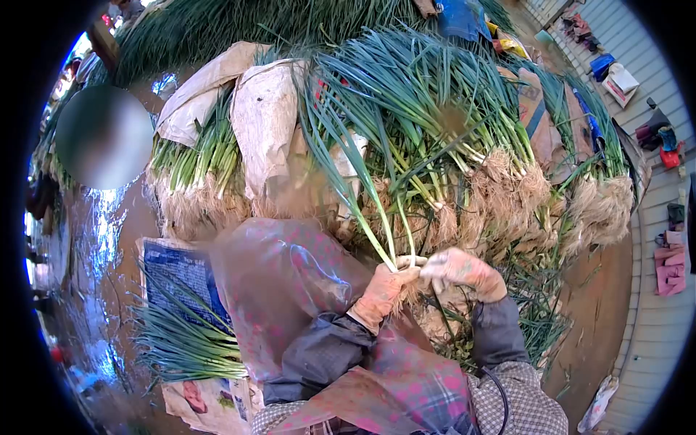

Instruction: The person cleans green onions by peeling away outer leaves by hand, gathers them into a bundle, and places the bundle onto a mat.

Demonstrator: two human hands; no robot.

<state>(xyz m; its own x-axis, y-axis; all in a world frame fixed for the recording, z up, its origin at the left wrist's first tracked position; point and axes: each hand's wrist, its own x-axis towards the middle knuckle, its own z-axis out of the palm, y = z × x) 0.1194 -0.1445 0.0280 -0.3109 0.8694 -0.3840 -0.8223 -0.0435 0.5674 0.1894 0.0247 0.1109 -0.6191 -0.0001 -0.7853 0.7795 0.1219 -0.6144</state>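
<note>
A few green onions (pixel 375 230) stand upright in my left hand (pixel 382 291), their leaves pointing up and their roots hanging below the fist. Beside it on the right, my right hand (pixel 464 272) has its fingers bent together at the white stems; whatever lies between its fingertips is too small to make out. Both hands wear stained, light gloves. Just beyond them lies a large pile of green onions (pixel 428 94) with brown roots (pixel 507 196) facing me. A plastic sheet with pink spots (pixel 290 275) covers my lap.
Trimmed onions (pixel 196 341) lie on a blue and white sack (pixel 181 275) at the left. Sacks (pixel 267 123) cover part of the pile. Loose leaves (pixel 533 304) litter the ground at the right, near a ribbed wall (pixel 663 319). Wet ground (pixel 101 268) shows at the far left.
</note>
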